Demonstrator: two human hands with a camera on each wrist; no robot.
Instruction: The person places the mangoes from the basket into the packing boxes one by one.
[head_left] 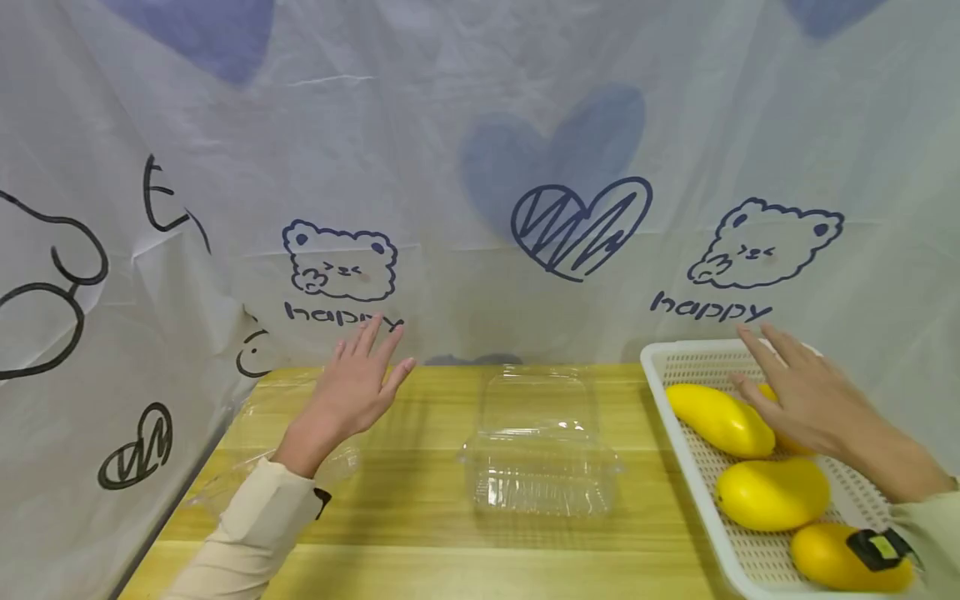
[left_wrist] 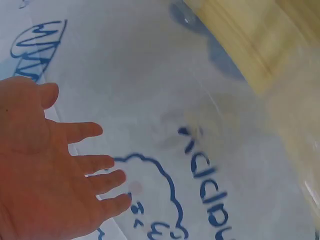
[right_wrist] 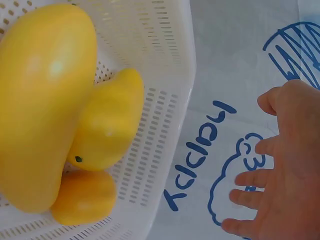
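My left hand (head_left: 354, 385) is raised over the left part of the table, fingers spread and straight, holding nothing. In the left wrist view its palm and fingers (left_wrist: 107, 184) are in the air before the printed curtain. My right hand (head_left: 806, 398) hovers above a white perforated basket (head_left: 693, 508), its fingers extended and free of any object. Several yellow mangoes (head_left: 772, 493) lie in that basket, one partly hidden behind the right hand. Between the hands, a clear plastic clamshell box (head_left: 540, 479) stands on the table with its lid raised.
Another clear plastic container (head_left: 247, 475) lies at the left, partly covered by the left forearm. The wood-grain table (head_left: 420, 550) ends at a white curtain (head_left: 442, 167) with printed bears and hearts, which also hangs along the left side.
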